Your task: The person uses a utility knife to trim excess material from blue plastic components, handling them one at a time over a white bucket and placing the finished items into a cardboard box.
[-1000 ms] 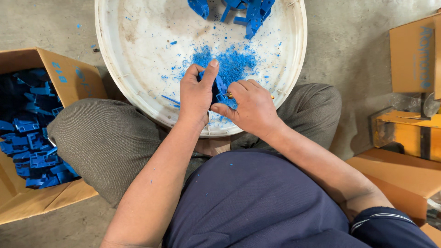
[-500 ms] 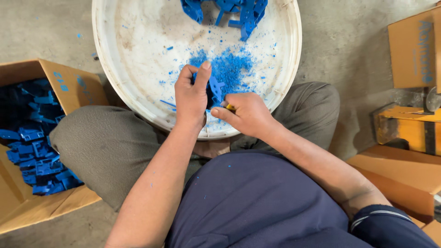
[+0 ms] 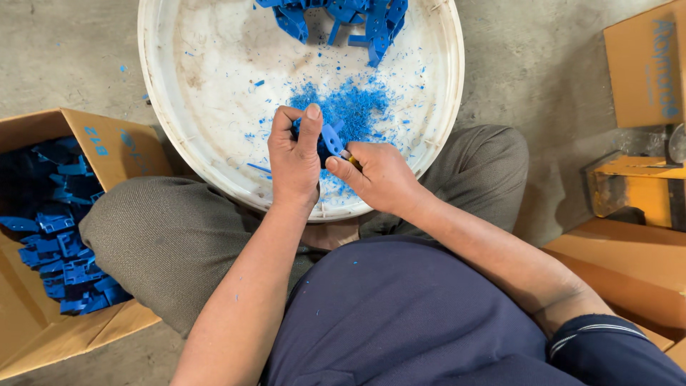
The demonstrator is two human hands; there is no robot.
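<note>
1. head view: the left hand (image 3: 294,161) has a clenched grip on a small blue plastic part (image 3: 330,139), thumb up along its side; the part sits between both hands, just above the near rim of a white round basin (image 3: 214,175).
2. the right hand (image 3: 379,175) is closed around a small tool with a yellowish tip (image 3: 351,159), pressed against the blue part; the tool is almost wholly hidden in the fist.
3. under the hands lies a heap of blue shavings (image 3: 350,107) on the basin floor; at the far rim sits a pile of blue parts (image 3: 336,18), cut off by the top edge.
4. the basin rests on the concrete floor (image 3: 64,57) against the person's crossed legs in grey trousers (image 3: 171,236).
5. to the left, an open cardboard box (image 3: 107,143) holds more blue parts (image 3: 64,257), its far side in shadow.
6. to the right stand cardboard boxes (image 3: 643,64) and a yellow box (image 3: 636,189), partly cut off.
</note>
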